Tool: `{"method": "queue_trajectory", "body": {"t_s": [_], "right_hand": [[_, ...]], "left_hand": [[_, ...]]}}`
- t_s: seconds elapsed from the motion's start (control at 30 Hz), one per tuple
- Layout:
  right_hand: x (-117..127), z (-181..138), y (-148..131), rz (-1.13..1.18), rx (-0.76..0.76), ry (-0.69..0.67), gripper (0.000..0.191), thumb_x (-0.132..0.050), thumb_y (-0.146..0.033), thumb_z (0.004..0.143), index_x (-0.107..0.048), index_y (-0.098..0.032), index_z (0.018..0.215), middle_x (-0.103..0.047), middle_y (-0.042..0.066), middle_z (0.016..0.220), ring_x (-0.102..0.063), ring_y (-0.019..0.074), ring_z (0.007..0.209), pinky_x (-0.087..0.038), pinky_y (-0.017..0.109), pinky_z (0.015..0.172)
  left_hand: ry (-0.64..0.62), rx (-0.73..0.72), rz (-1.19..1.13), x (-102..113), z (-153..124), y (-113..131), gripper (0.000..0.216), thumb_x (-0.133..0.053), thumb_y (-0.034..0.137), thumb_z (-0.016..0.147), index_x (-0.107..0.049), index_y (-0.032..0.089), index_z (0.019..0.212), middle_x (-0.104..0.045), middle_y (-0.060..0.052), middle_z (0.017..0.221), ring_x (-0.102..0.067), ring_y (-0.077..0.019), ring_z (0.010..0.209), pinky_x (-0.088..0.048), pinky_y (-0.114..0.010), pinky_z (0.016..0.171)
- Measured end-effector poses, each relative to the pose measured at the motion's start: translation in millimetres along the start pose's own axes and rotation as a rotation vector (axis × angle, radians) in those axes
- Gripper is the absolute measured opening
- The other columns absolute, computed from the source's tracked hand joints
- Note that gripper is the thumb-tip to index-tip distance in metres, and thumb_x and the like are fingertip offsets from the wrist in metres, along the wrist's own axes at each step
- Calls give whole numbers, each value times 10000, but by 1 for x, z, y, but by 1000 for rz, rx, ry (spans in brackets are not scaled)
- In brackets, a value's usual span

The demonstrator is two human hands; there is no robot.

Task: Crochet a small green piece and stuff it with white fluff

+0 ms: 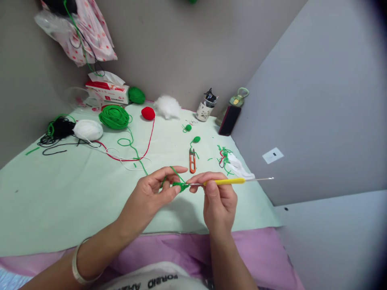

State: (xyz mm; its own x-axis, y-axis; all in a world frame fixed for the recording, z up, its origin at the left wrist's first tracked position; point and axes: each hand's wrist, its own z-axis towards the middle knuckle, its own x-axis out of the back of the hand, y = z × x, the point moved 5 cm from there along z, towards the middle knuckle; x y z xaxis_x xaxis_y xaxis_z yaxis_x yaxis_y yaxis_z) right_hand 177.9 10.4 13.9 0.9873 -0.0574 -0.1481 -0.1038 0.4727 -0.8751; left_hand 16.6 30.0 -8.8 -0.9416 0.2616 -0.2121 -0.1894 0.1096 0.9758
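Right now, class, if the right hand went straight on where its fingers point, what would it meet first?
The right hand would probably meet the green crochet piece pinched in the left hand; depth is unclear from this view.

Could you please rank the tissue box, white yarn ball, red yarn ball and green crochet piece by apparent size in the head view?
1. Tissue box
2. White yarn ball
3. Red yarn ball
Unranked: green crochet piece, nearer the camera, partly covered by the left hand.
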Motion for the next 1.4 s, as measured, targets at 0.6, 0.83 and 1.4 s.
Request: {"method": "queue_trajectory", "body": {"t_s": [0.6,0.83,1.4], "right_hand": [[2,0,-3,-148,153,72,224,-545,-214,1018,-757,-269,972,-712,37,841,-628,172,725,-523,335,630],[-6,-3,1,-264,125,3,220,-581,-173,998,-768,-287,1025,-735,32,903,-660,175,794,-537,331,677],[-2,3,10,-39,-41,15,155,-656,-255,980,-807,-288,967,-755,22,918,-660,158,869,-508,291,737]], "left_hand": [[-63,199,-446,-13,4,-5,365,-812,289,831,-787,242,1192,-644,-1,842,-503,-105,715,-416,-225,712],[24,56,-280,-13,3,-1,346,-847,298,816,-802,321,1159,-641,17,902,-559,-139,894,-444,-232,843],[-116,79,-323,-16,4,-2,261,-761,285,899,-798,320,1154,-729,11,993,-603,-131,955,-443,-210,872]]}}
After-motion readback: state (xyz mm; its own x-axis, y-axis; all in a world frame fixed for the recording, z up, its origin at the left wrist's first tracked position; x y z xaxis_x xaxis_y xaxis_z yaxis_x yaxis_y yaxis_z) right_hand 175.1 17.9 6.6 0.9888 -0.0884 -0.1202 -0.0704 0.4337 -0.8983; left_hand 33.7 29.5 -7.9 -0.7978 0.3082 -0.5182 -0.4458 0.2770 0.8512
